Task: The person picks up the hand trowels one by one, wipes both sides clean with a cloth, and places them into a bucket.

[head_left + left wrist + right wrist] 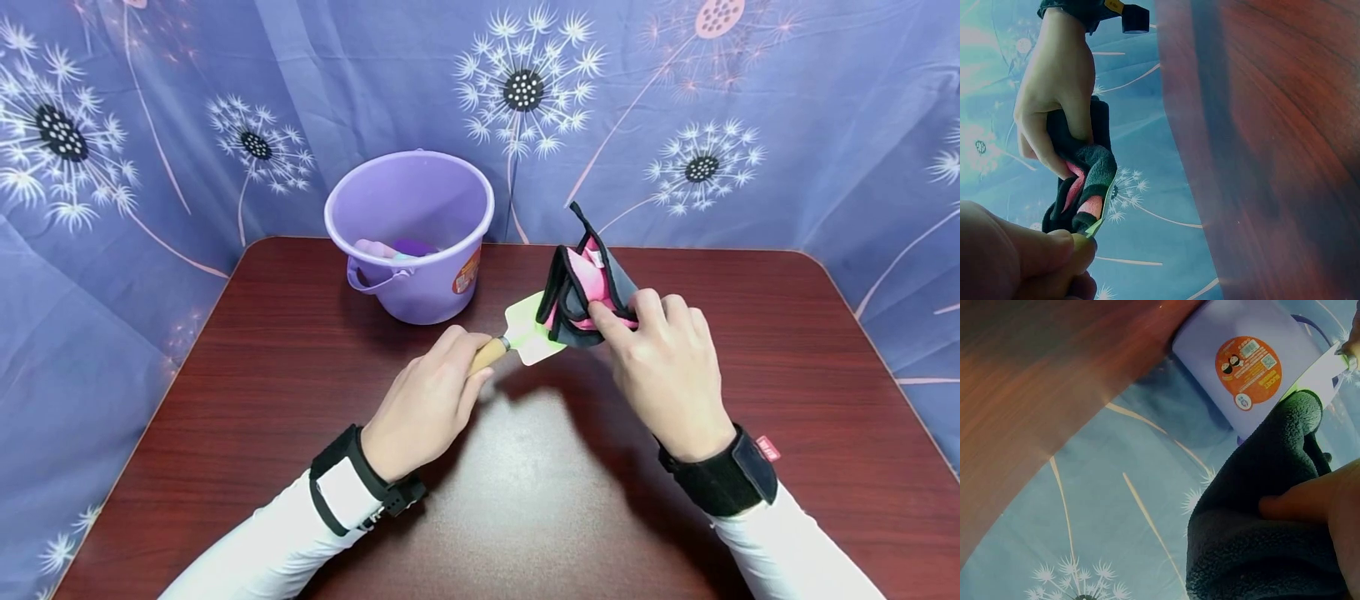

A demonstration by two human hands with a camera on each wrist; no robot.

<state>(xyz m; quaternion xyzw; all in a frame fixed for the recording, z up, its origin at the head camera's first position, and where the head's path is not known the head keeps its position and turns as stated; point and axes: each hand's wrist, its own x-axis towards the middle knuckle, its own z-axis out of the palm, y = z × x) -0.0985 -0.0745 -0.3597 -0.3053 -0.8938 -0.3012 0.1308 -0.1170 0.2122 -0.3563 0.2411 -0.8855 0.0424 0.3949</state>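
Left hand [429, 398] grips trowel handle [489, 356] front-right of bucket [426, 293], right hand [669, 379] pinches cloth [591, 279] on blade [527, 337]; likely wiping, next stroke calls for steady handle.

The left hand [427, 400] grips the wooden handle [488, 357] of a pale green trowel [527, 335]; the right hand [671, 371] holds a grey and pink cloth [591, 283] over its far end. Beyond, a purple bucket [420, 292] holding what may be toys [381, 249] stands on a red-brown table [262, 375] before a dandelion-print curtain [367, 83].
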